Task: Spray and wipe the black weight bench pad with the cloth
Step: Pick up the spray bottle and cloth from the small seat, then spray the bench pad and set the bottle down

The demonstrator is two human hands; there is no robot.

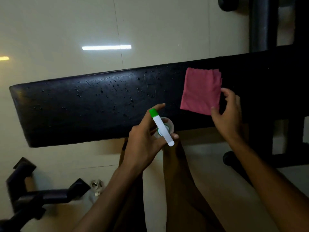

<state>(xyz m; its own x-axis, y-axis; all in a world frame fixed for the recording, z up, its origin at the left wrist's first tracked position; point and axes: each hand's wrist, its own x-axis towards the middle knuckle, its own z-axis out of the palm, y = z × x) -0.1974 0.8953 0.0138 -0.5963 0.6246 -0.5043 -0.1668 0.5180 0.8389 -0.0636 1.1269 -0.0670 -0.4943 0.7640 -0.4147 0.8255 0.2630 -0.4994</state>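
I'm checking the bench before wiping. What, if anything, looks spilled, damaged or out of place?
Only spray droplets beading across the black bench pad, left of the folded pink cloth; expected mid-cleaning. No tears or spills are visible, though the dim light hides detail.

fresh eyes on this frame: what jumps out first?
The pink cloth, folded square, lies on the right part of the black bench pad, the one bright colour on it. The right hand hovers open at the cloth's lower right corner, while the left hand holds a white spray bottle with a green nozzle at the pad's near edge. Spray droplets bead across the pad's middle, unwiped.
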